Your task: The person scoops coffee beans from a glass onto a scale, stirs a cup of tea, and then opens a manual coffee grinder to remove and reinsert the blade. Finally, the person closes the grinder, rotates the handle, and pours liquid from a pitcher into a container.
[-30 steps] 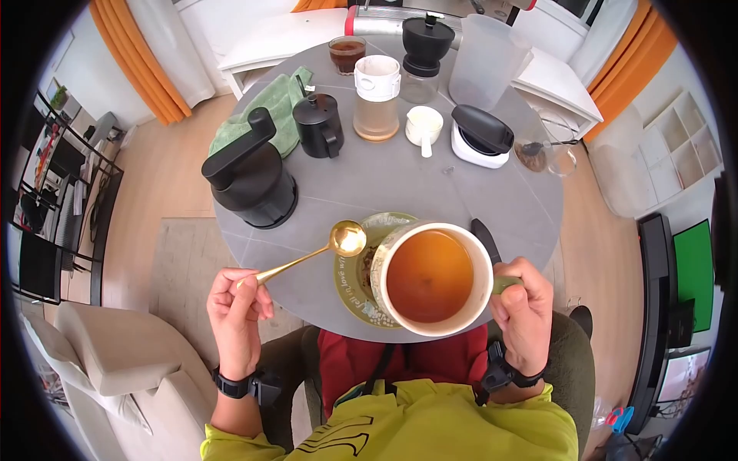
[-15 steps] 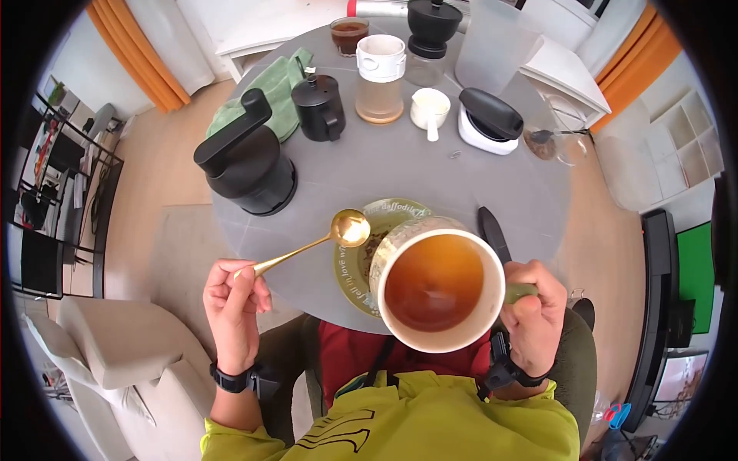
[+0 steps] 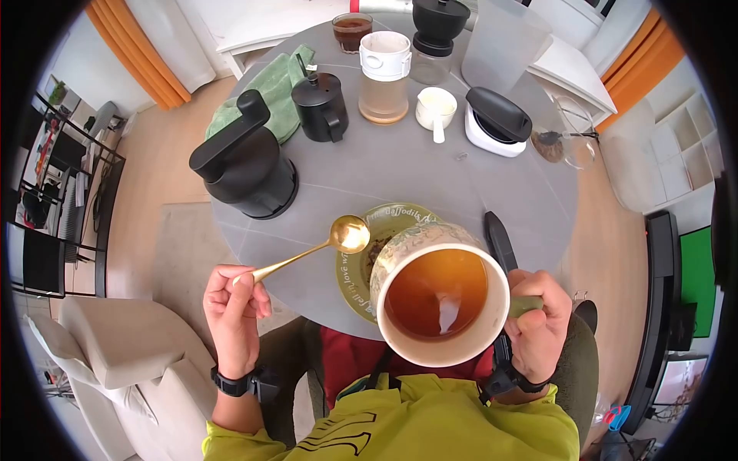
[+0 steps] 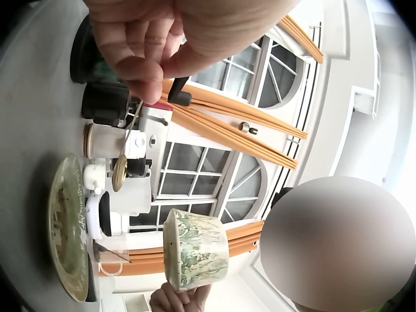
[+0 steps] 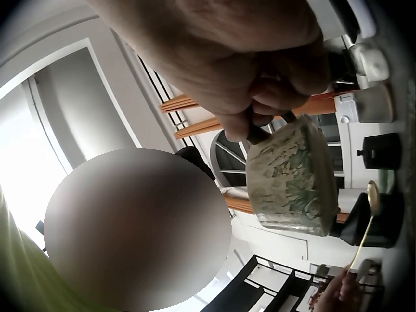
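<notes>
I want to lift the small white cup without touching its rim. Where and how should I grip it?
Pinch the small white cup by its handle, coming from the near side. The cup looks upright, and its slim handle sticks out towards you, so that grip should keep fingers off the rim.

A living room in a home was indicated by the furnishings. A pale padded sofa (image 3: 131, 338) was seen beside a rug (image 3: 184, 250), which was laid on a wood-look floor (image 3: 146, 169). Windows (image 4: 195, 170) with arched tops were framed by orange curtains (image 3: 134, 54). A black open rack (image 3: 77, 192) and a white cubby shelf (image 3: 692, 157) were placed at opposite sides of the room, and a green-lit screen (image 3: 696, 280) was seen near the latter. Near the left edge of the grey tabletop (image 3: 369, 173), a green cloth (image 3: 288, 115) was spread; by the far edge, a glass of dark drink (image 3: 353, 34) was set.
</notes>
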The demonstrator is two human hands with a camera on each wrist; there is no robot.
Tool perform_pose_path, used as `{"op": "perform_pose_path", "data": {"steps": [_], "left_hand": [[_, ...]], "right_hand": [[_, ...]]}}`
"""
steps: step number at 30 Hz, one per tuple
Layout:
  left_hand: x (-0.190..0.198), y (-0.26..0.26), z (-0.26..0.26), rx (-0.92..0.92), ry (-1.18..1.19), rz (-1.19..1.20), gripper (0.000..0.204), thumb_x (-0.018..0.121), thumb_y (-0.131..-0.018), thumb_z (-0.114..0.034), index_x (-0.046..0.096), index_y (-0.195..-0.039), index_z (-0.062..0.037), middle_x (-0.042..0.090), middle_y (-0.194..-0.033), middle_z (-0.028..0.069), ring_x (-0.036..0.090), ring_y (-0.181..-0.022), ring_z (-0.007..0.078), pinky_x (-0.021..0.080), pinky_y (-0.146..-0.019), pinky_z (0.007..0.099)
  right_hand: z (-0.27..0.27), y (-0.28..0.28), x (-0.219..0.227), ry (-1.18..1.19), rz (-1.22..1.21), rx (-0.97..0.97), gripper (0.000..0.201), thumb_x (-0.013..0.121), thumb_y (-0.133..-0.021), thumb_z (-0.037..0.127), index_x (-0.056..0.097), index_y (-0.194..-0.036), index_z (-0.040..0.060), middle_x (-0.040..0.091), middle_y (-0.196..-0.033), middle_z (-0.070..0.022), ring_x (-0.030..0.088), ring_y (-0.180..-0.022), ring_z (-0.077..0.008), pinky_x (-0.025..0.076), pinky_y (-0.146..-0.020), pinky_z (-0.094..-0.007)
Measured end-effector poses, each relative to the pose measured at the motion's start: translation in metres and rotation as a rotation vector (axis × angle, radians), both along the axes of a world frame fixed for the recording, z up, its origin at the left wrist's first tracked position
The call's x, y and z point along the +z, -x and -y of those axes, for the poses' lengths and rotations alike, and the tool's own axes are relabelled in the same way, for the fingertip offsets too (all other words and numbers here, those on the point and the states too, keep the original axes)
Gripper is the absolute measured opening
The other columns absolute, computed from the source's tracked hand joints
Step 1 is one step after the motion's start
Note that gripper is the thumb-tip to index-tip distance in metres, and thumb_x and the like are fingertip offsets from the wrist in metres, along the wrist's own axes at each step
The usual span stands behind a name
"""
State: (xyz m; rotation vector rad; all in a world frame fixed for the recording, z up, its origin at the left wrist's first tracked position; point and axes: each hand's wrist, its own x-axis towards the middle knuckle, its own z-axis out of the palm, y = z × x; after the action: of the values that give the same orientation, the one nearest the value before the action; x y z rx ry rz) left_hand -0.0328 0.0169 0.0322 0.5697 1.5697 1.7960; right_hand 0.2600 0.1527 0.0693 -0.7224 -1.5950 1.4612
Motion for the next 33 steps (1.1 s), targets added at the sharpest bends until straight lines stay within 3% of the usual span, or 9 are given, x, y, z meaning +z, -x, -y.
{"op": "perform_pose_path", "data": {"steps": [6,9,12,14,17,21,22,33], "left_hand": [[-0.002,0.002,0.0,-0.014,0.002,-0.02,0.01,0.051,-0.096,-0.014,0.055,-0.094,-0.0044,0.052,-0.064,0.0025,0.045,-0.052,0.0076,0.033,-0.048,0.0193],[-0.003,0.006,0.001,0.005,-0.041,0.005,0.008,0.054,-0.095,-0.01,0.056,-0.094,-0.0021,0.057,-0.067,0.0058,0.05,-0.053,0.0101,0.039,-0.049,0.0202],[-0.002,0.008,0.002,0.016,-0.051,0.014,0.009,0.054,-0.095,-0.011,0.056,-0.095,-0.002,0.058,-0.068,0.0058,0.05,-0.054,0.0099,0.039,-0.05,0.0202],[0.002,0.004,0.001,0.027,-0.018,-0.015,0.011,0.051,-0.096,-0.014,0.055,-0.096,-0.0034,0.052,-0.067,0.0029,0.043,-0.056,0.008,0.035,-0.053,0.0206],[0.002,0.006,0.003,0.018,-0.084,0.003,0.01,0.053,-0.095,-0.011,0.057,-0.096,-0.002,0.059,-0.069,0.0051,0.05,-0.054,0.0091,0.038,-0.049,0.0194],[0.006,0.003,0.005,0.014,-0.11,-0.02,0.012,0.053,-0.095,-0.012,0.057,-0.098,-0.0013,0.058,-0.069,0.0049,0.05,-0.054,0.009,0.039,-0.049,0.0197],[0.01,0.0,0.005,0.004,-0.066,-0.036,0.012,0.052,-0.096,-0.014,0.056,-0.1,-0.0035,0.052,-0.068,0.0024,0.043,-0.057,0.0077,0.034,-0.056,0.0198],[0.014,-0.007,0.007,-0.012,-0.087,-0.048,0.012,0.052,-0.096,-0.014,0.057,-0.099,-0.0035,0.053,-0.069,0.0024,0.043,-0.057,0.0073,0.034,-0.055,0.0199]], "right_hand": [[-0.002,0.002,-0.002,0.024,0.014,0.011,0.038,0.066,-0.088,0.032,0.052,-0.077,-0.0015,0.041,-0.064,0.0003,0.033,-0.055,-0.0082,0.025,-0.05,-0.0254],[-0.001,0.007,-0.001,0.117,0.049,-0.062,0.037,0.064,-0.09,0.034,0.051,-0.079,0.0016,0.042,-0.065,0.0039,0.033,-0.054,-0.0023,0.023,-0.048,-0.0204],[-0.008,0.008,-0.013,0.139,0.041,-0.054,0.034,0.058,-0.094,0.034,0.049,-0.079,0.0048,0.042,-0.062,0.006,0.03,-0.049,0.0006,0.021,-0.045,-0.0187],[-0.009,0.01,-0.018,0.165,0.083,-0.061,0.032,0.057,-0.095,0.032,0.049,-0.079,0.0049,0.04,-0.06,0.0063,0.03,-0.049,0.0005,0.021,-0.044,-0.0187],[-0.009,0.015,-0.026,0.201,0.14,-0.079,0.027,0.055,-0.096,0.026,0.051,-0.081,0.0048,0.037,-0.055,0.0071,0.031,-0.047,-0.0002,0.022,-0.044,-0.0187],[-0.009,0.014,-0.038,0.193,0.19,-0.018,0.022,0.053,-0.097,0.023,0.056,-0.086,0.0045,0.04,-0.057,0.0063,0.036,-0.048,-0.0011,0.026,-0.045,-0.019],[-0.008,0.016,-0.04,0.213,0.183,0.006,0.022,0.054,-0.097,0.023,0.056,-0.086,0.0044,0.041,-0.058,0.006,0.037,-0.048,-0.0013,0.027,-0.045,-0.0189],[-0.005,0.018,-0.051,0.281,0.232,0.061,0.024,0.054,-0.097,0.025,0.058,-0.088,0.0028,0.046,-0.06,0.0038,0.041,-0.051,-0.0028,0.032,-0.047,-0.0196]]}}
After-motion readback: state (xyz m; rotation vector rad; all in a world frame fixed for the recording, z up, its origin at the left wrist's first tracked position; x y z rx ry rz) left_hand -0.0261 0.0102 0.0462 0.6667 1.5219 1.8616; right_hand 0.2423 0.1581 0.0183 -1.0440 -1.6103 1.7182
